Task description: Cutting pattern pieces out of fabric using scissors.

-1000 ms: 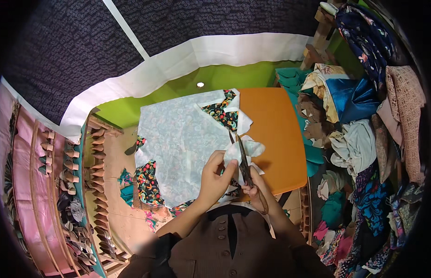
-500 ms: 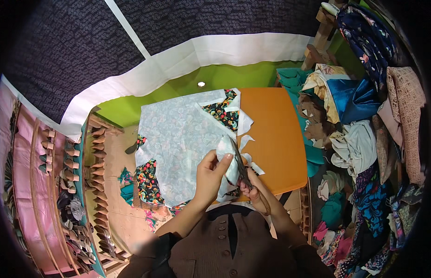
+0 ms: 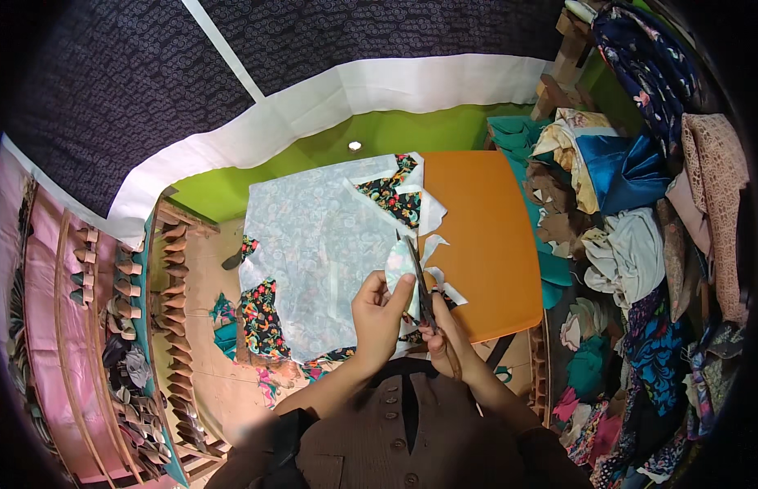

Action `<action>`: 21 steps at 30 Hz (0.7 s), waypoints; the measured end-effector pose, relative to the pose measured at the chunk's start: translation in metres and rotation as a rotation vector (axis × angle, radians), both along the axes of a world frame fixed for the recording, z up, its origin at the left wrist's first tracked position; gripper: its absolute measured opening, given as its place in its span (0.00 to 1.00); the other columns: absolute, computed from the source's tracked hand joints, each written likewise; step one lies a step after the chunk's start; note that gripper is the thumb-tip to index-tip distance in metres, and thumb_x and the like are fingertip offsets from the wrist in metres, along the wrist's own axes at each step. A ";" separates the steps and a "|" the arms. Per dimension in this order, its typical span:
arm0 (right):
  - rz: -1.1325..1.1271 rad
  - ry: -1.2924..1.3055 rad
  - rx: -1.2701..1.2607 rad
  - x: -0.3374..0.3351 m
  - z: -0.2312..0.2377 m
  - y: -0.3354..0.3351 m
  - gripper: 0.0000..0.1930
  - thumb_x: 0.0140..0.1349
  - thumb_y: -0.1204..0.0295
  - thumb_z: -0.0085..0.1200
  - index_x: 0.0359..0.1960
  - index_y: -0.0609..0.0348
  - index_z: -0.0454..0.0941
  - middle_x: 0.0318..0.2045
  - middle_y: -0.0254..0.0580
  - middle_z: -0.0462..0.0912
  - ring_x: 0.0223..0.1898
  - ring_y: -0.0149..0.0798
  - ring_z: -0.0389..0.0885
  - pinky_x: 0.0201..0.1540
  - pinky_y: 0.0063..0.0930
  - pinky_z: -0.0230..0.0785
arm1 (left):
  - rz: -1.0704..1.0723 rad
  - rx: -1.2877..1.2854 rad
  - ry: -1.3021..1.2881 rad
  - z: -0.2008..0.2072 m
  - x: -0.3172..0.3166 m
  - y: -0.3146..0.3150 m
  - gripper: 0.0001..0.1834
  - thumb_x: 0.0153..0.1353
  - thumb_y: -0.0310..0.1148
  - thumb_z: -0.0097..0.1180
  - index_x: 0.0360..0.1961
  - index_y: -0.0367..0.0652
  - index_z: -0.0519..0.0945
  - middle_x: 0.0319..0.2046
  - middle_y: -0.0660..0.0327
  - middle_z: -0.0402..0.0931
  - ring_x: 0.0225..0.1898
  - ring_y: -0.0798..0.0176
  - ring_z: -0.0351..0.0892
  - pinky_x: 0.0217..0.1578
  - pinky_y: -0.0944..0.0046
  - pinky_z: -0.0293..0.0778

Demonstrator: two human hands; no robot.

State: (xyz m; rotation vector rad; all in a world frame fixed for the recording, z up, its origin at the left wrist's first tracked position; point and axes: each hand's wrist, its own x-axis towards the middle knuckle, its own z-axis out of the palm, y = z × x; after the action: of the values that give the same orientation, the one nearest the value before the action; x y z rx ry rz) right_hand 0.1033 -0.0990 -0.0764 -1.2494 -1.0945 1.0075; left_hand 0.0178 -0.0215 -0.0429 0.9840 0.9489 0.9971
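My left hand (image 3: 377, 314) pinches a small white-backed piece of fabric (image 3: 401, 262) between thumb and fingers, above the near right part of the cloth. My right hand (image 3: 446, 330) is closed on the handles of dark metal scissors (image 3: 420, 279). Their blades point away from me along the right side of the pinched piece, and the tips look slightly apart. Under both hands a large pale-backed cloth (image 3: 301, 236) is spread over the table. Its black floral printed side (image 3: 261, 322) shows at several edges. Narrow white offcuts (image 3: 434, 243) lie right of the scissors.
The orange table (image 3: 489, 244) shows bare on its right side. Heaped fabrics (image 3: 623, 253) and hanging cloths crowd the right. Racks of wooden shoe lasts (image 3: 175, 326) stand on the left. Fabric scraps (image 3: 224, 330) lie near the floor. A dark patterned curtain (image 3: 379, 41) hangs beyond.
The pinched fabric piece has turned and shows less bright white. My left hand has shifted slightly toward me. The scissor tips now show more clearly beside the piece.
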 end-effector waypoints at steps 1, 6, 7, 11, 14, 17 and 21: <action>-0.001 0.000 0.000 -0.003 0.001 0.001 0.42 0.46 0.34 0.36 0.42 0.69 0.56 0.22 0.35 0.62 0.22 0.27 0.58 0.22 0.20 0.54 | -0.001 0.000 0.000 0.000 0.001 0.000 0.06 0.54 0.29 0.52 0.27 0.37 0.71 0.18 0.69 0.69 0.16 0.82 0.62 0.15 0.80 0.57; -0.035 0.004 -0.039 -0.005 0.000 -0.001 0.42 0.43 0.32 0.37 0.37 0.68 0.58 0.20 0.33 0.61 0.21 0.27 0.58 0.21 0.20 0.53 | 0.036 -0.017 -0.011 0.008 0.004 -0.002 0.06 0.54 0.28 0.53 0.25 0.37 0.70 0.19 0.69 0.69 0.18 0.83 0.62 0.16 0.80 0.56; -0.034 0.005 -0.039 -0.005 0.002 0.000 0.42 0.43 0.32 0.37 0.37 0.68 0.58 0.20 0.33 0.61 0.21 0.27 0.58 0.21 0.20 0.53 | 0.037 -0.017 -0.010 0.007 0.004 -0.002 0.06 0.54 0.28 0.53 0.25 0.37 0.70 0.19 0.69 0.69 0.18 0.83 0.62 0.16 0.80 0.56; -0.058 -0.014 -0.072 -0.007 0.003 0.000 0.43 0.42 0.31 0.36 0.34 0.68 0.60 0.20 0.36 0.62 0.20 0.30 0.60 0.20 0.23 0.54 | 0.052 0.004 0.002 0.000 0.003 -0.001 0.06 0.54 0.28 0.53 0.25 0.37 0.71 0.19 0.69 0.69 0.18 0.83 0.61 0.16 0.80 0.55; -0.075 -0.035 -0.076 -0.007 0.001 0.000 0.42 0.43 0.32 0.36 0.33 0.68 0.61 0.20 0.37 0.63 0.20 0.31 0.61 0.20 0.24 0.55 | 0.057 0.007 0.004 0.002 0.005 0.000 0.06 0.54 0.28 0.53 0.25 0.37 0.71 0.19 0.70 0.69 0.17 0.83 0.60 0.16 0.80 0.55; -0.030 -0.029 -0.098 -0.004 -0.002 -0.002 0.42 0.44 0.33 0.36 0.38 0.67 0.60 0.22 0.35 0.63 0.21 0.27 0.60 0.22 0.19 0.55 | 0.066 0.000 0.004 0.000 0.004 0.000 0.06 0.54 0.28 0.53 0.25 0.37 0.71 0.19 0.70 0.69 0.17 0.84 0.59 0.16 0.81 0.54; -0.083 0.036 -0.087 -0.010 -0.006 -0.001 0.39 0.46 0.34 0.36 0.32 0.67 0.62 0.20 0.38 0.64 0.21 0.32 0.62 0.23 0.24 0.56 | 0.056 0.000 0.028 0.001 0.004 0.001 0.06 0.54 0.28 0.53 0.25 0.37 0.71 0.18 0.70 0.68 0.17 0.84 0.59 0.16 0.81 0.54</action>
State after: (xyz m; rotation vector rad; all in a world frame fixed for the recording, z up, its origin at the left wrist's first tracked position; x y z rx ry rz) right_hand 0.0934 -0.0997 -0.0823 -1.3305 -0.9724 1.0199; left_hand 0.0221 -0.0207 -0.0418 0.9778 1.0047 1.0320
